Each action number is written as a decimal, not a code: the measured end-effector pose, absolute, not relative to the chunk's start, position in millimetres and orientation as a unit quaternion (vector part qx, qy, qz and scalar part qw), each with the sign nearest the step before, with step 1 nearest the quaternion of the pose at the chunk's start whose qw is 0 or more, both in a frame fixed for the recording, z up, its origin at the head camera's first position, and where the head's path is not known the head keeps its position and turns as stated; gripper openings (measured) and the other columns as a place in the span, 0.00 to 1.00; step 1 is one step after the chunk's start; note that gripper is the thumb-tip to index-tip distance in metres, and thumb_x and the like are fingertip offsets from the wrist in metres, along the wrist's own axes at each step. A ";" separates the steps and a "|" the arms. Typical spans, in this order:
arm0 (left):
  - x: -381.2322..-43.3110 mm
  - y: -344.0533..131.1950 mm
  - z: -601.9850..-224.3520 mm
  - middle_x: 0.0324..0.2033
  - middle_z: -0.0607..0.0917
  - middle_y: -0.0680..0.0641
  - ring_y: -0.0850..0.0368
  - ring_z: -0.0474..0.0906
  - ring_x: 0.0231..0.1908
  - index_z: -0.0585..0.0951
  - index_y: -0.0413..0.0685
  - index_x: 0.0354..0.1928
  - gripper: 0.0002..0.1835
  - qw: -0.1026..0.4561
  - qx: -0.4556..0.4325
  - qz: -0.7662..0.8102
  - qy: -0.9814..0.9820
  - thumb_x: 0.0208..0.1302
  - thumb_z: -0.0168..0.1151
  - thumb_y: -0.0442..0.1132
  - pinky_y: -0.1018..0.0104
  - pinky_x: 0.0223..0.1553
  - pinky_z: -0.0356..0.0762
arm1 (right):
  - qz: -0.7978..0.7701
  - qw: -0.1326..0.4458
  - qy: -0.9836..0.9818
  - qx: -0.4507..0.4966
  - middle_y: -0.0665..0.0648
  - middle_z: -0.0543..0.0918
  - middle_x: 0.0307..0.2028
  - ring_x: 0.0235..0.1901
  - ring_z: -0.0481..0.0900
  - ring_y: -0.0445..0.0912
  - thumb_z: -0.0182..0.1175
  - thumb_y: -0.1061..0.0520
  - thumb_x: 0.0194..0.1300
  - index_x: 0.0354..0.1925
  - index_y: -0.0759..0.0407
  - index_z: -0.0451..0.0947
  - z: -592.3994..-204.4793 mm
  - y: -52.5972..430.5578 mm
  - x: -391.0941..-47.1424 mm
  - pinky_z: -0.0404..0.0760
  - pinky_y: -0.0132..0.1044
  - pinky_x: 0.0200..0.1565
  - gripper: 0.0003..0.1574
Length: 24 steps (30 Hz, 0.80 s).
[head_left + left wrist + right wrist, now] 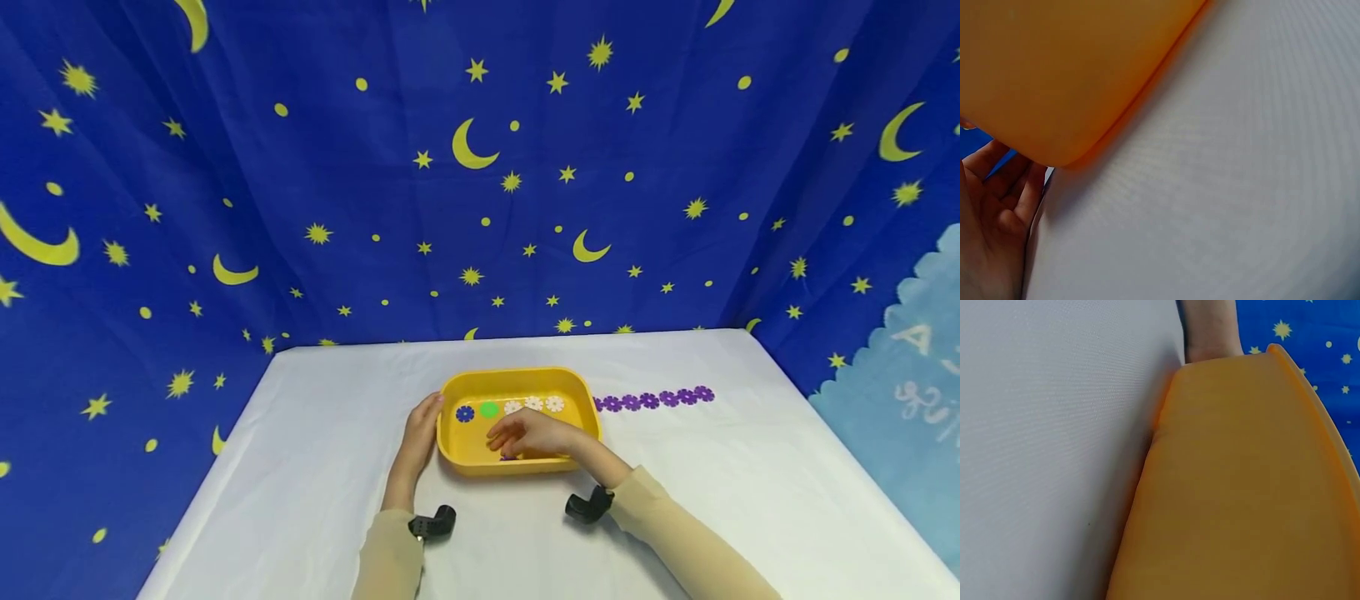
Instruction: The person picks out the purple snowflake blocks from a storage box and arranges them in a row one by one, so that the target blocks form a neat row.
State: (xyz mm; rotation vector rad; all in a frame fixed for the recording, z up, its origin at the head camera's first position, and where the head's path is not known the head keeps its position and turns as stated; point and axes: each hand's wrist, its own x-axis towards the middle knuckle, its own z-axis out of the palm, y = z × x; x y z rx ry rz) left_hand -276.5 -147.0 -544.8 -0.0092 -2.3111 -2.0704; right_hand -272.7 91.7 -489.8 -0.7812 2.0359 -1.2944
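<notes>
A yellow plastic tub (pixel 517 468) stands on the white-covered table. My left hand (pixel 420 429) rests against its left end, fingers stretched along the wall. In the left wrist view, that hand's palm and fingers (pixel 1000 212) lie beside the tub's orange-looking corner. Over the rim reaches my right hand (pixel 534 433), fingers loosely bent down inside the tub. Just under them shows a bit of a purple piece (pixel 507 457), mostly hidden. Along the tub's far side lie a dark blue flower-shaped disc (pixel 465 413), a green one (pixel 489 409) and white ones (pixel 554 403).
From the tub's right end a row of several purple flower discs (pixel 649 401), joined edge to edge, runs rightward across the white cloth (pixel 315 433). A blue curtain (pixel 390 192) with yellow stars and moons hangs behind. The right wrist view is mostly filled by the tub's outer wall (pixel 1229 475).
</notes>
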 end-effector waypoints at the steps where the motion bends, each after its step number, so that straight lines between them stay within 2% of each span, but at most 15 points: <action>1: -276.3 -147.3 -545.4 0.64 0.71 0.35 0.40 0.62 0.68 0.69 0.35 0.64 0.31 0.020 -0.003 -0.667 -0.745 0.72 0.47 0.54 0.47 0.73 0.54 | -0.479 0.301 0.769 -0.299 0.71 0.83 0.47 0.44 0.84 0.52 0.57 0.71 0.62 0.54 0.73 0.74 -489.9 91.8 -272.3 0.85 0.34 0.46 0.20; 10: -275.8 -147.3 -545.2 0.65 0.71 0.36 0.41 0.62 0.69 0.68 0.36 0.65 0.33 0.018 0.001 -0.664 -0.748 0.71 0.47 0.56 0.46 0.73 0.54 | -0.445 0.340 0.769 -0.309 0.64 0.85 0.45 0.39 0.81 0.36 0.57 0.62 0.66 0.53 0.68 0.76 -488.2 93.1 -270.8 0.80 0.25 0.46 0.18; 18: -273.4 -148.0 -540.8 0.65 0.70 0.36 0.40 0.61 0.69 0.68 0.36 0.65 0.33 0.016 -0.004 -0.661 -0.750 0.71 0.47 0.56 0.46 0.73 0.53 | -0.434 0.338 0.775 -0.311 0.61 0.85 0.43 0.34 0.77 0.36 0.58 0.60 0.66 0.53 0.66 0.78 -484.9 92.5 -270.1 0.77 0.25 0.40 0.18; 24: -274.6 -147.7 -544.1 0.65 0.71 0.37 0.41 0.62 0.69 0.69 0.37 0.65 0.33 0.017 0.003 -0.660 -0.751 0.71 0.47 0.57 0.46 0.73 0.54 | -0.437 0.322 0.785 -0.300 0.61 0.84 0.41 0.31 0.73 0.38 0.54 0.63 0.67 0.51 0.65 0.79 -488.3 92.5 -270.6 0.74 0.24 0.36 0.15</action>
